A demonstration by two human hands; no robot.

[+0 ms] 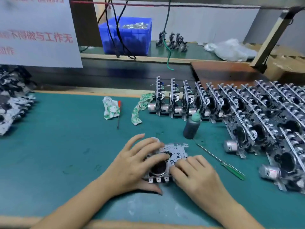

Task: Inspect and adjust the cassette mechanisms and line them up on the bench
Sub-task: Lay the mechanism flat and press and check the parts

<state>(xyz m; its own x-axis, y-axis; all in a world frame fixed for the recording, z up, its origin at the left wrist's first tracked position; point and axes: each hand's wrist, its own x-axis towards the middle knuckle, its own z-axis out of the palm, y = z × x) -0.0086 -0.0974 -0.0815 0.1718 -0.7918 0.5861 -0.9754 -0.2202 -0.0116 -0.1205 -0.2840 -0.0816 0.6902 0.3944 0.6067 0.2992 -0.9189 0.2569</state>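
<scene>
Green bench mat (66,146): covers the work surface, with a wooden edge along the near side.

White notice sheet (36,30): hangs at upper left, red characters, partly blurred.

Lined-up cassette mechanisms (247,113): standing on edge in rows along the right side of the mat, motors toward the near side, packed close together. A further heap of mechanisms (13,103) lies at the left edge.

Blue plastic bin (127,35): on the rear shelf, holding small metal parts; black cables hang before it.

Cassette mechanism under work (166,162): lies flat on the mat near the front centre, well apart from the rows.

Left hand (132,167): rests on the mechanism's left side, fingers spread and gently curved over it, thumb against its near edge.

Right hand (196,174): fingers curled narrow, tips pressing on the mechanism's right side; whether they pinch a part cannot be told.

Dark squeeze bottle (191,126): upright, green nozzle, just behind the mechanism.

Green-handled screwdriver (221,162): lying right of the hands.

Red-handled screwdriver (118,113): lying between two crumpled patterned cloths (110,108).
</scene>
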